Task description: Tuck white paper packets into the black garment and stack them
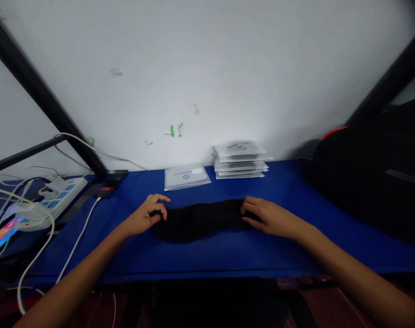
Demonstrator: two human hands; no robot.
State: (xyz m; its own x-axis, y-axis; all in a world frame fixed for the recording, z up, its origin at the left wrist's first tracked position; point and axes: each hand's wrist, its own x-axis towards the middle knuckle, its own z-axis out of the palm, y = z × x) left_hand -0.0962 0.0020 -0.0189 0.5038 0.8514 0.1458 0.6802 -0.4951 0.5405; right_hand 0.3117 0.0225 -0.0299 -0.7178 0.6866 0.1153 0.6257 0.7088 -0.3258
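A long, narrow piece of black cloth (200, 221) lies stretched sideways on the blue tabletop, wider and rounded at its left part. My left hand (149, 214) is at the cloth's left end, with thumb and a bent finger pinched at its edge while another finger reaches out above it. At the opposite end, my right hand (264, 215) has its bent fingers and thumb closed on the cloth's edge. The exact kind of cloth item cannot be made out.
Behind the cloth lie a flat, pale printed pouch (187, 176) and a stack of similar pouches (241, 159) against the wall. A power strip (62, 198) with white cables is at left. A large black bag-like thing (371, 182) stands at right.
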